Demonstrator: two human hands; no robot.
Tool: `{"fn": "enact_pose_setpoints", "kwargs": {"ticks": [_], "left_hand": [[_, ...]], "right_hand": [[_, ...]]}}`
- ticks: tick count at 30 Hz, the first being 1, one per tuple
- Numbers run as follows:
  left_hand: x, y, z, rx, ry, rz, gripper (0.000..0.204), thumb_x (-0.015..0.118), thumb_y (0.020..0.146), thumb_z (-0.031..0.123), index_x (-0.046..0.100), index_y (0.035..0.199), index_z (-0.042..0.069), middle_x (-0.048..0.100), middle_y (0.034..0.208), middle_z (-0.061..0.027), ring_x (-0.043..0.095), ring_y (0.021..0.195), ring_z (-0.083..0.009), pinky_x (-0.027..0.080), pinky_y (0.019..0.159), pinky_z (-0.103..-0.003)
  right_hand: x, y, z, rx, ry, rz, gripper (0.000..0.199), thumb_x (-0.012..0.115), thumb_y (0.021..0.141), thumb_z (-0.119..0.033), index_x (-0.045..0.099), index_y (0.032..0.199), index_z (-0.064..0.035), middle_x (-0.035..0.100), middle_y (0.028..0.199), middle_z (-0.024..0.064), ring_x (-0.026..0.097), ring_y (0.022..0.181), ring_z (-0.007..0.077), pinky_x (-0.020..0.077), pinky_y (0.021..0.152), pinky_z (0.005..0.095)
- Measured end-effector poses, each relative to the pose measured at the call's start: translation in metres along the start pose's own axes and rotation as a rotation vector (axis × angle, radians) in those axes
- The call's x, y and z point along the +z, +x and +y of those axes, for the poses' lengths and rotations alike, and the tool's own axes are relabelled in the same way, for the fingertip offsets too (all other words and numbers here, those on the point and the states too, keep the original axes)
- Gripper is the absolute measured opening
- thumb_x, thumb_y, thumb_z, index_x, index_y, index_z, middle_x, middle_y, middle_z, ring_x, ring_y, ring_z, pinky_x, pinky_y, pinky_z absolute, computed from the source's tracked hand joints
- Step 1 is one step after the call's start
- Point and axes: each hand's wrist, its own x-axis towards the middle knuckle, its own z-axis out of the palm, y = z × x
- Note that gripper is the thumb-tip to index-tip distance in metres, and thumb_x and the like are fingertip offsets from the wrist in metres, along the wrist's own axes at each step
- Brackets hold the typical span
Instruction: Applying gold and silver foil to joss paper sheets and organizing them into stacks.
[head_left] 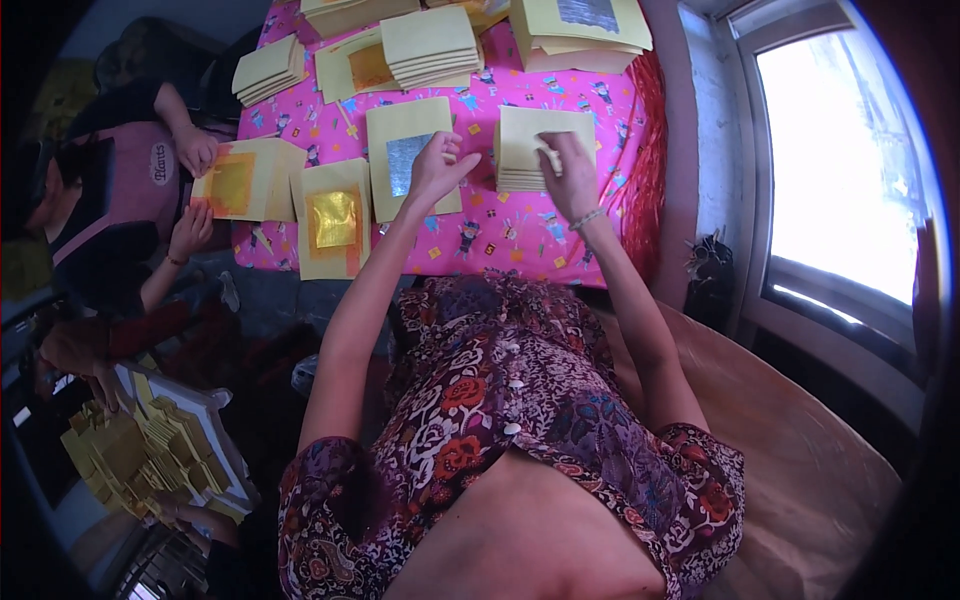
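My left hand (437,174) is over a pale yellow sheet (432,115) with a silver foil square (406,163). Its fingers are half curled, the thumb stands apart, and I see nothing between them. On the right, my right hand (570,178) is at a neat stack of pale yellow paper (517,150), slightly blurred, fingers loosely bent and apart. I cannot tell whether the fingertips touch the top sheet. Left of the silver-foil sheet lies another yellow sheet (313,262) bearing a shiny gold square (334,218) with orange edges.
A pink patterned cloth (470,240) covers the table. Paper stacks (430,45) line its far side, one topped with silver foil (588,14). At the left, a co-worker's hands (196,150) handle gold-foil paper (232,182). Lower left, folded yellow pieces (150,445) fill a tray. A window (835,150) stands right.
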Motion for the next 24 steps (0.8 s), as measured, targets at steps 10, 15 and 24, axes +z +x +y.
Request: {"fn": "enact_pose_setpoints", "kwargs": {"ticks": [10,15,24], "left_hand": [[-0.077,-0.070,-0.049,0.197,0.454,-0.054,0.044,0.079,0.063,0.020,0.056,0.098,0.007,0.053,0.096,-0.0094,0.051,0.097,-0.0295,0.043,0.085,-0.039],[-0.080,-0.076,-0.064,0.278,0.572,-0.062,0.047,0.079,0.061,0.018,0.055,0.100,0.006,0.052,0.099,-0.0079,0.048,0.100,-0.0283,0.041,0.089,-0.038],[-0.084,-0.063,-0.074,0.304,0.523,-0.084,0.039,0.079,0.061,0.016,0.060,0.094,0.008,0.054,0.097,-0.0073,0.050,0.096,-0.0283,0.043,0.084,-0.039]], "right_hand": [[0.116,-0.031,-0.029,-0.298,-0.231,-0.577,0.041,0.071,0.071,-0.027,0.054,0.103,-0.0077,0.052,0.099,0.0071,0.052,0.098,0.0259,0.0470,0.081,0.0383],[0.136,-0.034,-0.025,-0.323,-0.359,-0.633,0.044,0.070,0.071,-0.033,0.053,0.102,-0.0078,0.051,0.100,0.0059,0.051,0.100,0.0235,0.0472,0.080,0.0373],[0.137,-0.024,-0.016,-0.393,-0.321,-0.720,0.027,0.067,0.076,-0.030,0.059,0.091,-0.0093,0.055,0.090,0.0075,0.058,0.086,0.0226,0.0520,0.067,0.0334]]}}
